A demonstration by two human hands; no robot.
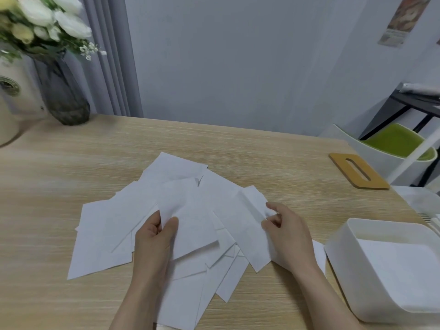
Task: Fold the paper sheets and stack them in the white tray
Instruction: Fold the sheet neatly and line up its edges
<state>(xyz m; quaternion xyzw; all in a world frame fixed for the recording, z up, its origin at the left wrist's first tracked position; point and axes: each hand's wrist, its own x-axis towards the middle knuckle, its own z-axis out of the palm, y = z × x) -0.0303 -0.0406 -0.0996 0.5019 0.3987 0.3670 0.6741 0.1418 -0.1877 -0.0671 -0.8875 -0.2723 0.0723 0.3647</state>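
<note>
Head view, findings as follows. Left hand [156, 236] pinches the near edge of one sheet [190, 225] lifted off the heap, thumb on top, fingers curled beneath. Right hand [283, 231] pinches the near corner of a second, already creased sheet [247, 210] lying to the right of it. The loose paper sheets [107, 234] lie fanned and overlapping across the centre of the frame; the white tray [342, 236] sits at lower right and appears to hold at least one white sheet.

Risks, in my judgement: with each hand on a different sheet, a pull could drag neighbours along or tear a corner. Overlapping edges may catch, so two sheets fold as one. The paper is thin and limp; a crooked crease is likely unless edges are matched.

Surroundings: table [71, 163] of pale wood; dark vase [64, 98] with white flowers at upper left; wooden slotted board [358, 171] at right, well apart from the heap. One sheet tucks behind the tray's left wall and may snag. Nothing else blocks the path to the tray.
</note>
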